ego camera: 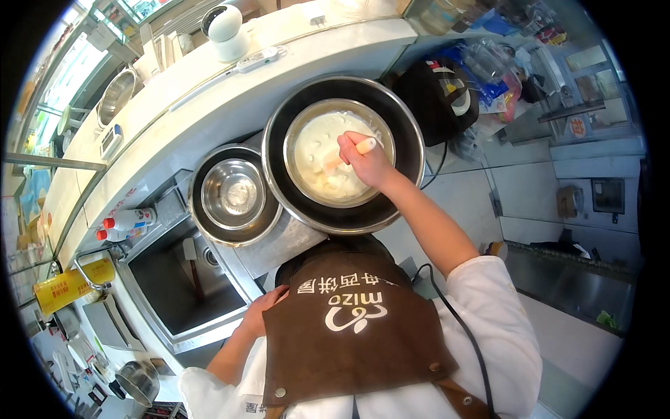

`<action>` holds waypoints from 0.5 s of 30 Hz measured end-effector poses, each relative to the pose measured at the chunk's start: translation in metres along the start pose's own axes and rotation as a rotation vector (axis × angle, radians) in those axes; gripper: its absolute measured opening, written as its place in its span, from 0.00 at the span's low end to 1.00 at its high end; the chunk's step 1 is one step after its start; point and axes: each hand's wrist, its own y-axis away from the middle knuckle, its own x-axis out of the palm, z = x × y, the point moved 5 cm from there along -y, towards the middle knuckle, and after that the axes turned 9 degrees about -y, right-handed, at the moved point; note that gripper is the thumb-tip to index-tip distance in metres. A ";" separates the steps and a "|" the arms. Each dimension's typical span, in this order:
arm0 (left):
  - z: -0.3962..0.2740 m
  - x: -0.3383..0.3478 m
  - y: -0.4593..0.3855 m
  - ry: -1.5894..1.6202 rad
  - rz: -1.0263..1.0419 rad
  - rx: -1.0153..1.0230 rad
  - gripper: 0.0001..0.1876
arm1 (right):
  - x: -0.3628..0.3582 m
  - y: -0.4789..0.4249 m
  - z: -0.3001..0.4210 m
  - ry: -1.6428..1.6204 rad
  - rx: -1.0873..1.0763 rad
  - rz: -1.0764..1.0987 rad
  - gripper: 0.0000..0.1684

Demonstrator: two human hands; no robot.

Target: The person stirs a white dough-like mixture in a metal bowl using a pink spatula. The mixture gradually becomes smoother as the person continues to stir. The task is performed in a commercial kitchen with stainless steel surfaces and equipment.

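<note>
My right hand (pixel 361 161) grips the pale orange handle of a spatula (pixel 366 146), whose lower end dips into a thick creamy white mixture (pixel 319 141). Pale yellow lumps show in the mixture near the spatula. It fills part of a stainless steel bowl (pixel 289 137) standing inside a larger, dark-lined metal bowl (pixel 405 152). My left hand (pixel 263 311) lies low against my side, by the edge of the brown apron (pixel 361 356). Its fingertips are partly hidden, so any grip there is unclear.
Left of the large bowl, a small steel bowl (pixel 235 194) nests in another metal bowl (pixel 198 212). A sink (pixel 167 283) holds a spatula (pixel 191 262). Red-capped bottles (pixel 131 219) stand behind it. A thermometer (pixel 256 60) and white camera (pixel 230 36) sit on the ledge. A black cable (pixel 466 319) hangs right.
</note>
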 end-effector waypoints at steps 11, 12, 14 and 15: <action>0.002 0.002 0.003 -0.038 -0.002 -0.006 0.33 | -0.003 -0.023 0.012 0.169 -0.123 -0.054 0.22; -0.006 -0.004 0.001 -0.129 -0.004 0.000 0.33 | -0.001 -0.028 0.021 0.255 -0.110 -0.028 0.22; 0.007 0.007 0.004 -0.016 -0.026 -0.008 0.33 | 0.002 -0.028 0.032 0.168 -0.079 -0.128 0.23; 0.010 0.011 0.004 0.025 -0.023 -0.015 0.33 | 0.003 -0.026 0.033 0.124 -0.061 -0.178 0.24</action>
